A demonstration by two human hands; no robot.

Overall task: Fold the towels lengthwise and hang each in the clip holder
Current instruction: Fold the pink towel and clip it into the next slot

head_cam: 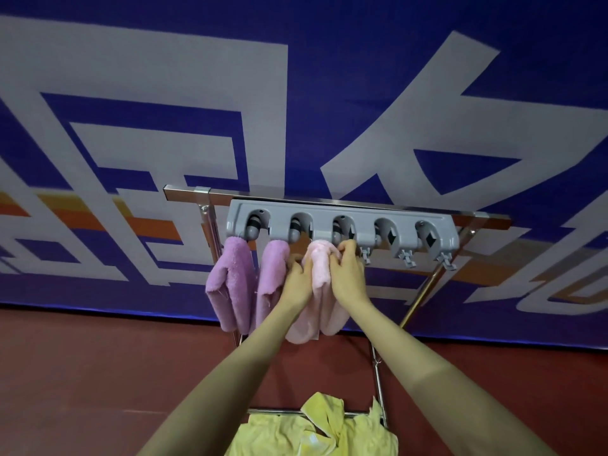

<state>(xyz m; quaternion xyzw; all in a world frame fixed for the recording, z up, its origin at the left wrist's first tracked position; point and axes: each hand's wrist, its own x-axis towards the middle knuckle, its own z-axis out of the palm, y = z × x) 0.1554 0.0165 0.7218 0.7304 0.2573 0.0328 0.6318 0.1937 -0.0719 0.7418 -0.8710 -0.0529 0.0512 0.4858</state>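
A grey clip holder (342, 225) with several slots hangs on a steel rack bar. Two purple towels (232, 284) (270, 281) hang folded from its two leftmost clips. A pale pink towel (320, 268) sits under the third clip, its top bunched at the slot. My left hand (297, 279) grips the pink towel's left side just below the holder. My right hand (348, 271) pinches the towel's top right edge up against the third clip. The two right slots hold nothing.
Yellow towels (316, 429) lie in a heap on the rack's lower rail at the bottom centre. The steel rack frame (424, 287) stands before a blue banner wall (329, 93) with white lettering. Red floor lies below.
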